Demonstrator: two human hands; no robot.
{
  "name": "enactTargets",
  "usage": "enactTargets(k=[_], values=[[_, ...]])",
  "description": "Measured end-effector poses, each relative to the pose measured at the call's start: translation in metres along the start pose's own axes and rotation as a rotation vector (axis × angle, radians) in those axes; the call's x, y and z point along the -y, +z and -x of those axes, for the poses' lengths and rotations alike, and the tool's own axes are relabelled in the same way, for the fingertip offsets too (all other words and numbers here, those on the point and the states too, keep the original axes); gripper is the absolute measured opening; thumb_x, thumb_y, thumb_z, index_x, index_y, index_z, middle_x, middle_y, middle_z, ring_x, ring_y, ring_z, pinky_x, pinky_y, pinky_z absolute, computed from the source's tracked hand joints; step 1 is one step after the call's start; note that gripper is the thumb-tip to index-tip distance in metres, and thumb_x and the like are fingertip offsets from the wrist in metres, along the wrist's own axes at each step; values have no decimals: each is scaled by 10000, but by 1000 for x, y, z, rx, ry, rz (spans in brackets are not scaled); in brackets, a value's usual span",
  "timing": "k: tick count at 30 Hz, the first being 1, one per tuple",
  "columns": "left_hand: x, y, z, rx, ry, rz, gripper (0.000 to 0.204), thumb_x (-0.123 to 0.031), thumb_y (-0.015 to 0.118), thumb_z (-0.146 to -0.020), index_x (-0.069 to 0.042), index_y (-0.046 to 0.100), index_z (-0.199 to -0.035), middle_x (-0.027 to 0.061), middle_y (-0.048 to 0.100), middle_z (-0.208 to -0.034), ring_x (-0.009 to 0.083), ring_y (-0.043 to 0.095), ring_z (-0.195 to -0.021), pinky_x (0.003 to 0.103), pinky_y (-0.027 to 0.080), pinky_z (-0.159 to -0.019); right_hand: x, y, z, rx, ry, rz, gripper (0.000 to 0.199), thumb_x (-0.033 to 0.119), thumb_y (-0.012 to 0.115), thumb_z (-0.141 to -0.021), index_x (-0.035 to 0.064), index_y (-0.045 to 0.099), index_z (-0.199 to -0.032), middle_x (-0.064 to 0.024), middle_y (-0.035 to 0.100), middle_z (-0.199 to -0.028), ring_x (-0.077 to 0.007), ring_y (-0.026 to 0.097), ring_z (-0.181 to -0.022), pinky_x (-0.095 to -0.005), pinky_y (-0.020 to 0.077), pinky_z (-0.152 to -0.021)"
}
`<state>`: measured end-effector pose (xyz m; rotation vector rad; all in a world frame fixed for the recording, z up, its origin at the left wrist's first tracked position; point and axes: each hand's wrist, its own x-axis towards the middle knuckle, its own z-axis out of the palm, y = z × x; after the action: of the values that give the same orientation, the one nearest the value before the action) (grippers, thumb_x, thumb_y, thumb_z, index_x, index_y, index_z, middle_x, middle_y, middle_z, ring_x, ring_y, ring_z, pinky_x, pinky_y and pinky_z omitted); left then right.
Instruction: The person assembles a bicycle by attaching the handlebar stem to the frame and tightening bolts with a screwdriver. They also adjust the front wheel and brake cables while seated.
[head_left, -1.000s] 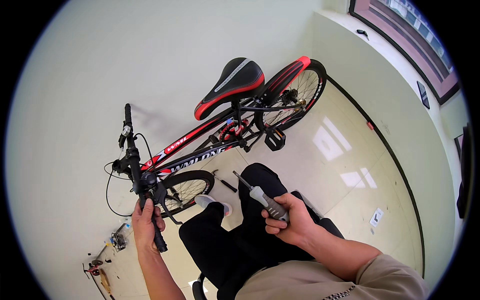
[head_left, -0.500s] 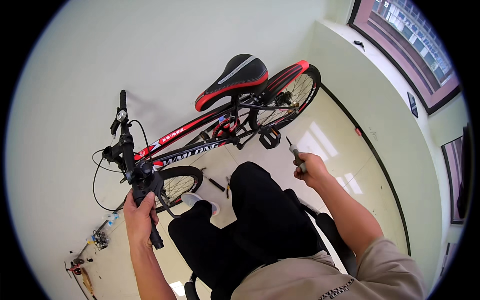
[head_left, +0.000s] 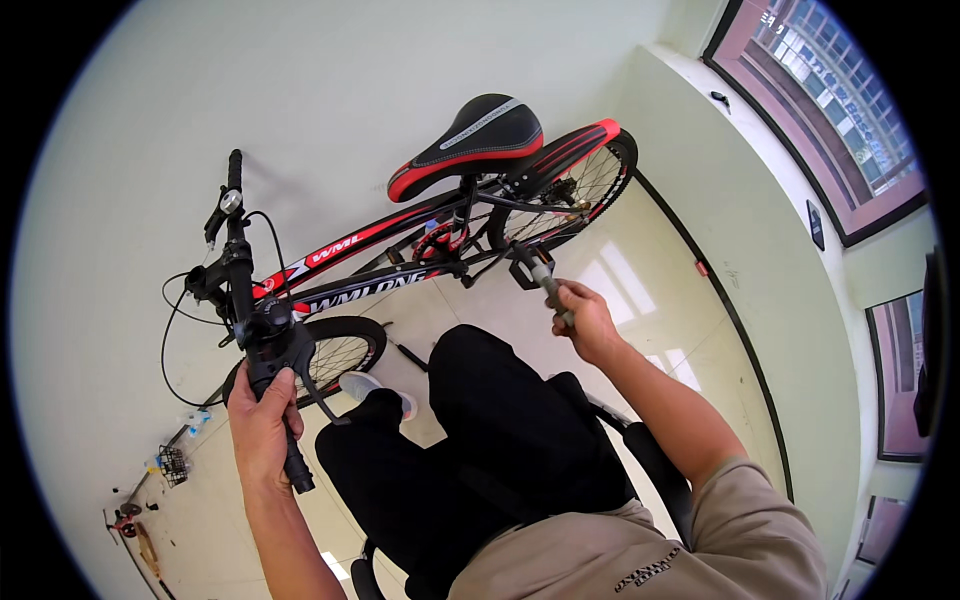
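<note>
A black and red bicycle (head_left: 350, 243) leans along the wall in front of me. My left hand (head_left: 262, 425) is wrapped round the near end of its handlebar, just below the black shifter (head_left: 270, 325) and beside the brake lever (head_left: 322, 395). The black grip end (head_left: 297, 470) sticks out below my fingers. In my right hand (head_left: 588, 322) is a screwdriver with a grey handle (head_left: 551, 290), closed in my fingers and pointing up and away. From this view its shaft overlaps the pedal (head_left: 522, 277); whether they touch I cannot tell.
The saddle (head_left: 475, 140) rises mid-frame, with the rear wheel (head_left: 610, 180) beyond it. Near my shoe (head_left: 365, 385) lies a black-handled tool (head_left: 410, 357). A small wire basket (head_left: 173, 465) and loose parts lie by the wall at lower left. Keys (head_left: 719, 100) and a phone (head_left: 816, 225) rest on the window ledge.
My right hand has moved left with the screwdriver, whose shaft now crosses in front of the pedal. My left hand keeps its hold on the handlebar. The whole view has shifted slightly.
</note>
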<state>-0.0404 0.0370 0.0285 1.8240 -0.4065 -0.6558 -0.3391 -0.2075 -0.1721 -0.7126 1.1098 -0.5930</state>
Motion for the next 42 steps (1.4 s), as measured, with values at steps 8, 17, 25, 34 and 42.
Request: enactTargets(k=[8, 17, 25, 34, 42], values=[[1, -1, -3, 13, -12, 15, 231, -170, 684, -937, -42, 563, -1086, 4, 533, -692, 77, 449, -413, 228, 314, -376, -13, -32, -22, 40, 143, -15, 278, 161, 527, -995, 29, 588, -1232, -99, 609, -935, -147, 477, -598, -302, 441, -522], [-1, 0, -1, 29, -18, 26, 286, -145, 681, -918, -9, 571, -1144, 12, 541, -732, 75, 451, -438, 221, 342, -395, -21, -40, 1, -23, 53, -53, 338, 202, 526, -976, 32, 579, -1263, -101, 619, -944, -142, 483, -605, -309, 439, -552], [4, -3, -3, 54, -2, 55, 287, -147, 679, -919, -10, 574, -1148, 9, 541, -733, 72, 449, -442, 220, 340, -404, -9, -33, -31, -326, 48, -150, 321, 140, 567, -951, 24, 535, -1248, -68, 558, -863, -122, 428, -548, -287, 377, -466], [-1, -1, 0, 35, -17, 66, 306, -135, 676, -910, -5, 571, -1167, 4, 534, -732, 67, 444, -453, 216, 334, -413, -47, -20, -12, 11, -43, 683, 419, 159, 674, -859, -17, 651, -1238, -126, 689, -933, -197, 621, -865, -328, 495, -804], [1, -2, 0, 50, -11, 95, 317, -132, 682, -911, 0, 571, -1177, 6, 534, -731, 68, 447, -456, 219, 345, -416, -28, -43, -41, -164, -20, 181, 190, 179, 698, -851, 52, 560, -883, -39, 557, -749, -145, 514, -594, -293, 455, -542]])
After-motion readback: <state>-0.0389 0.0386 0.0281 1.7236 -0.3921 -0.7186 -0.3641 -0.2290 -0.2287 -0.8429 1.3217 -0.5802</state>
